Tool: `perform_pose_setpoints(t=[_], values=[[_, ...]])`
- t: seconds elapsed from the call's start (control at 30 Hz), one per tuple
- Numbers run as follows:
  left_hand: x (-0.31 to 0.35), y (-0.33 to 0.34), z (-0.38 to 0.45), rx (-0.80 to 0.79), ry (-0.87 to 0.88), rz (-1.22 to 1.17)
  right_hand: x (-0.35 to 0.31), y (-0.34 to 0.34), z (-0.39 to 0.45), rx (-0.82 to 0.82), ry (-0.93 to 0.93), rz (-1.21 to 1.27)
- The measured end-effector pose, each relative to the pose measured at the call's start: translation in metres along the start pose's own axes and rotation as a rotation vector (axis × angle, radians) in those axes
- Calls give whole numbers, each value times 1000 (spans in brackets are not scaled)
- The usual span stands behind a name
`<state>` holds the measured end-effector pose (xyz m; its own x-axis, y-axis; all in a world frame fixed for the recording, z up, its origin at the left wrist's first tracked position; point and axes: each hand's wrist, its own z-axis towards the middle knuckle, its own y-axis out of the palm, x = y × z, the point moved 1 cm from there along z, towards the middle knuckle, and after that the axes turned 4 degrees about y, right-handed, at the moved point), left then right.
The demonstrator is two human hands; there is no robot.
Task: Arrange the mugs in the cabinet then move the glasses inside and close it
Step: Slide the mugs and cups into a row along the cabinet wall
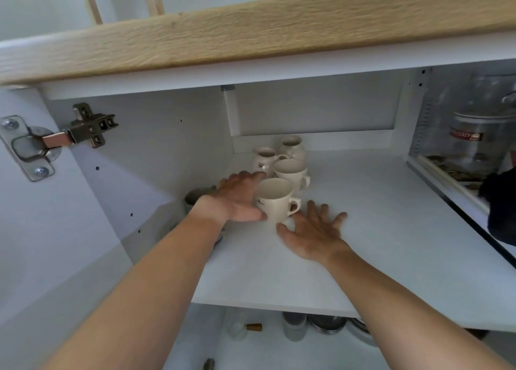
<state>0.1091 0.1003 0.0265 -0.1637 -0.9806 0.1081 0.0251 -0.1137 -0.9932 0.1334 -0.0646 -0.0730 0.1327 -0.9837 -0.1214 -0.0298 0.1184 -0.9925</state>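
Head view looks into an open white cabinet (173, 135); two bare hands reach onto its shelf (363, 230), one on each side of the nearest mug (275, 200); the left hand (237, 199) lies against the left side of that mug with its fingers spread wide and not curled round it; the right hand (312, 233) rests flat on the shelf just near and right of the mug, fingers spread too, thumb close to the mug's bottom; neither hand grips anything; I think the step is to push this mug into line with the others; to do it well, keep both palms low by the bottom of the mug and slide it slowly toward the far left, so it does not tip or bump the next mug (291, 171), which stands very close behind it; watch the handle, which points right toward the right hand; now the count; four cream mugs stand in a bunch at the far left of the shelf, with two more (264, 159) (293, 146) farther back; one dark bowl-like thing (196, 195) peeks out behind the left wrist; no drinking glasses can be seen on this shelf yet; one metal hinge (89, 125) shows on the left wall; one big metal pot (480, 135) sits behind glass at the far right.
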Motion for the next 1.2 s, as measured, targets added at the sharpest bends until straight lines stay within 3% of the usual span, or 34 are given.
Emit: perform_pose_setpoints(t=[0.4,0.87,1.2], values=[[10,12,26,64,-19,88,4,4,2,13,4,41],[-62,12,51,37,-248,162,0,6,20,41,21,1],[-61,7,54,-6,-407,291,0,8,21,66,20,-15]])
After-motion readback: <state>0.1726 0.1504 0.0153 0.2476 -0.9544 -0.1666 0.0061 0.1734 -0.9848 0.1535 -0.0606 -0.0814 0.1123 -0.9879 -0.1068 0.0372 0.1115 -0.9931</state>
